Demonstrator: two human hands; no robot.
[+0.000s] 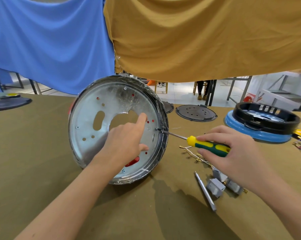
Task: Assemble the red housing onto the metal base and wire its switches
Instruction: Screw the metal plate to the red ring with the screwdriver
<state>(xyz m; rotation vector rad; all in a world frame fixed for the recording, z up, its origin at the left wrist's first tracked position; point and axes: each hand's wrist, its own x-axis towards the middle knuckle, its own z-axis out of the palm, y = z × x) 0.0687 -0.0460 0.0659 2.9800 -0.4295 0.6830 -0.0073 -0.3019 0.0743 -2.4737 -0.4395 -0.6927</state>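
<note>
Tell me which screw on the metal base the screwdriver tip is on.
The screw at the metal base's right edge; the other visible screws stand untouched.

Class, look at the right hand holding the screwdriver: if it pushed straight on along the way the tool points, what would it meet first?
The right hand drives the screwdriver leftward; its tip already appears to sit on a screw near the metal base rim, so that screw comes first.

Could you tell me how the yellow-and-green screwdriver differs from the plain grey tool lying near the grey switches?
The yellow-and-green screwdriver is gripped in the right hand, its tip at a screw on the round metal base; the plain grey tool lies untouched on the cloth-covered table. The screwdriver has a thick bright handle; the grey tool is slim and single-coloured. Both are long and narrow.
</note>
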